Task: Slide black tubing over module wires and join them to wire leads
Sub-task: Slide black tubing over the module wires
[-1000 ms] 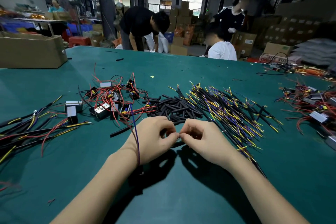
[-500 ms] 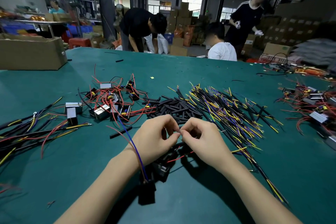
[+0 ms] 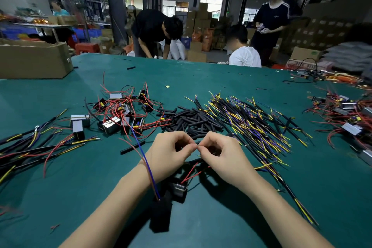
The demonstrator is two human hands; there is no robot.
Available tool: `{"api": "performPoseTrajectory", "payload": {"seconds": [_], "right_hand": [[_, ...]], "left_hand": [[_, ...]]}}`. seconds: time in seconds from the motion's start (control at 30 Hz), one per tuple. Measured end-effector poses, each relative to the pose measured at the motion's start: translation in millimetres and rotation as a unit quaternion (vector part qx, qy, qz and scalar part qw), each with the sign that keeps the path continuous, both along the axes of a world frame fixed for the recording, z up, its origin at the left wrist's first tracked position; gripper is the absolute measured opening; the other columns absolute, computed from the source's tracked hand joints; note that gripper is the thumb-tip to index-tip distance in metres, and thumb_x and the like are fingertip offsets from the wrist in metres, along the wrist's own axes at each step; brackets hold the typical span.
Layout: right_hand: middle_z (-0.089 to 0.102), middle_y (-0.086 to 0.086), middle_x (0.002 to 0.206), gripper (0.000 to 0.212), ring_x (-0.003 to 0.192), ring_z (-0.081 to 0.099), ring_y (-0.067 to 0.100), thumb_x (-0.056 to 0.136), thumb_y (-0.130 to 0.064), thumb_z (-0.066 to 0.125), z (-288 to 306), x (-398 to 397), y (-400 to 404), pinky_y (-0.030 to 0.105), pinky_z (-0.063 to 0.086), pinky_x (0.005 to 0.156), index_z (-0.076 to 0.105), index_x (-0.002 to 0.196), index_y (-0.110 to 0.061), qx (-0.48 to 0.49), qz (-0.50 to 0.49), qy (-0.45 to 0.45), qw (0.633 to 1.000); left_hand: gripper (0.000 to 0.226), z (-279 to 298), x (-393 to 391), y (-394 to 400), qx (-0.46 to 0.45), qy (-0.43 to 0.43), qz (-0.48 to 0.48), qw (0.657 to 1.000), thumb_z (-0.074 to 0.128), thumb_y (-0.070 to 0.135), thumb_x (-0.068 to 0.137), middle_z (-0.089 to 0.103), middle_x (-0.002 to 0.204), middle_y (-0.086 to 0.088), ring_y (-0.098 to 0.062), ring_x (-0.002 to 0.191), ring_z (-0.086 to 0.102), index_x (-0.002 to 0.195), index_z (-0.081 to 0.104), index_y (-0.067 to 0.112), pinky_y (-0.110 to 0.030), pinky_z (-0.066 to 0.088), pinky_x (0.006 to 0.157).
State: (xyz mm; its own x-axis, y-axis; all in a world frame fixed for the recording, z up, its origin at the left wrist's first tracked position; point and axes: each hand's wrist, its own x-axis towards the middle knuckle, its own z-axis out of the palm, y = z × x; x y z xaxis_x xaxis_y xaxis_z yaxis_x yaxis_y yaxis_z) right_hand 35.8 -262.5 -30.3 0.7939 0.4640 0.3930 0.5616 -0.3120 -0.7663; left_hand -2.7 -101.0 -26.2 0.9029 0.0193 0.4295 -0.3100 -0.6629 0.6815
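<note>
left hand (image 3: 168,153) and right hand (image 3: 223,157) fingertips pinched together, module (image 3: 178,189) dangling beneath

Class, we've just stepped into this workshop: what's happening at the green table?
A person is assembling wiring by hand. The left hand and right hand meet fingertip to fingertip, pinching thin wire ends together above the green table. A small black module with red wires hangs just below the hands. Beyond them lie a pile of black tubing pieces, a heap of yellow-and-purple wire leads to the right and more modules to the left.
</note>
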Motion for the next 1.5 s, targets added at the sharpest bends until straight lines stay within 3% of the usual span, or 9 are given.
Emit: {"api": "performPoseTrajectory", "payload": {"seconds": [0.2,0.43,0.53,0.63,0.8,0.93,1.1,1.3,1.5], "right_hand": [[0.053,-0.009,0.059,0.016,0.056,0.046,0.003,0.086,-0.005,0.061,-2.0,-1.0,0.7,0.019,0.036,0.055,0.058,0.071,-0.009,0.006,0.003,-0.014,1.000],[0.059,0.000,0.063,0.018,0.060,0.051,0.017,0.087,-0.007,0.061,-0.1,-0.7,4.4,0.031,0.042,0.059,0.060,0.071,-0.014,0.091,-0.035,-0.010,0.995],[0.056,-0.005,0.060,0.019,0.057,0.048,0.008,0.088,-0.008,0.062,0.8,-1.1,3.7,0.031,0.041,0.058,0.060,0.072,-0.017,0.105,-0.041,-0.011,0.994],[0.058,-0.005,0.062,0.019,0.058,0.049,0.009,0.088,-0.008,0.062,1.4,-1.8,4.7,0.034,0.043,0.059,0.061,0.072,-0.018,0.103,-0.043,-0.018,0.994],[0.061,-0.002,0.067,0.018,0.061,0.052,0.014,0.089,-0.010,0.063,1.3,-1.6,5.5,0.037,0.045,0.061,0.062,0.074,-0.020,0.111,-0.052,-0.037,0.992],[0.064,-0.006,0.069,0.018,0.064,0.056,0.015,0.088,-0.009,0.064,0.1,-0.5,5.7,0.040,0.048,0.064,0.063,0.076,-0.022,0.107,-0.057,-0.037,0.992],[0.063,-0.011,0.071,0.009,0.063,0.055,0.008,0.083,-0.012,0.069,-1.9,-1.0,5.9,0.024,0.046,0.061,0.064,0.081,-0.018,0.079,-0.071,-0.109,0.988],[0.062,-0.011,0.074,0.005,0.066,0.057,0.011,0.084,-0.018,0.065,-3.1,-2.1,6.9,0.033,0.048,0.061,0.065,0.080,-0.016,0.054,-0.103,-0.174,0.978],[0.054,-0.015,0.060,0.012,0.056,0.050,0.008,0.084,-0.017,0.062,-0.6,-2.2,7.8,0.027,0.041,0.055,0.061,0.072,-0.020,0.061,-0.116,-0.143,0.981]], "left_hand": [[0.012,4.4,-1.8,0.0,-0.116,0.114,-0.005,0.987,0.068,0.022,0.086,0.064,0.071,-0.009,-0.008,0.060,0.053,0.095,0.064,0.015,-0.023,0.044,0.063],[0.053,15.7,-4.3,1.3,-0.299,0.252,-0.032,0.920,0.068,0.024,0.085,0.075,0.088,0.002,-0.014,0.062,0.066,0.128,0.039,0.016,-0.022,0.052,0.065],[0.055,17.8,-4.8,7.3,-0.314,0.293,-0.027,0.903,0.072,0.030,0.079,0.075,0.097,-0.005,-0.010,0.057,0.064,0.124,0.043,0.015,-0.024,0.052,0.064],[0.028,16.8,-5.5,7.9,-0.318,0.308,-0.079,0.893,0.069,0.032,0.080,0.074,0.080,-0.002,-0.007,0.055,0.060,0.098,0.065,0.011,-0.016,0.049,0.057],[0.012,15.7,-4.1,5.4,-0.392,0.266,-0.089,0.876,0.070,0.022,0.077,0.067,0.061,-0.001,-0.009,0.051,0.061,0.079,0.069,0.010,-0.015,0.046,0.050],[0.020,14.4,-1.8,-0.1,-0.342,0.179,-0.052,0.921,0.062,0.011,0.089,0.057,0.055,0.002,-0.010,0.042,0.048,0.070,0.065,0.014,-0.015,0.038,0.045],[0.021,13.7,-0.2,-4.7,-0.341,0.124,-0.050,0.931,0.061,0.004,0.089,0.054,0.052,0.001,-0.009,0.044,0.039,0.070,0.065,0.010,-0.017,0.034,0.044],[0.019,11.9,-0.3,-4.0,-0.302,0.084,-0.059,0.948,0.062,0.000,0.087,0.056,0.053,0.003,-0.008,0.043,0.042,0.071,0.066,0.008,-0.016,0.037,0.046],[0.023,10.7,-0.5,-3.8,-0.263,0.060,-0.057,0.961,0.061,-0.005,0.086,0.055,0.051,0.008,-0.006,0.043,0.041,0.070,0.064,0.011,-0.015,0.037,0.046]]}}
